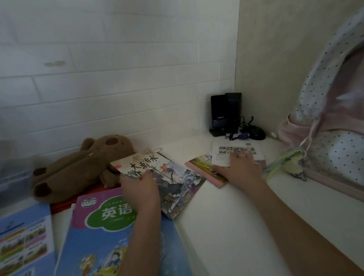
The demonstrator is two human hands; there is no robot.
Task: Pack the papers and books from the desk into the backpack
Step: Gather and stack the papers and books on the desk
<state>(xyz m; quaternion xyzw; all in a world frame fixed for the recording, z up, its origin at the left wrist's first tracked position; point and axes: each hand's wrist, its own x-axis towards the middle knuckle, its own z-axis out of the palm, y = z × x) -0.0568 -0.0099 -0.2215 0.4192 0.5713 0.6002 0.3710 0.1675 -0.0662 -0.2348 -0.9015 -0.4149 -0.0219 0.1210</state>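
The left hand (140,188) grips a picture book (158,179). The right hand (240,169) presses a paper (234,152) on the pink book (204,168) beside the backpack (337,145).

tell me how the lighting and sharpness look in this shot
Head view: dim, soft indoor light, no glare; wide-angle bending curves the white brick-pattern wall; the brown plush toy and the frame's left edge look soft; both hands, left and right, are slightly blurred.
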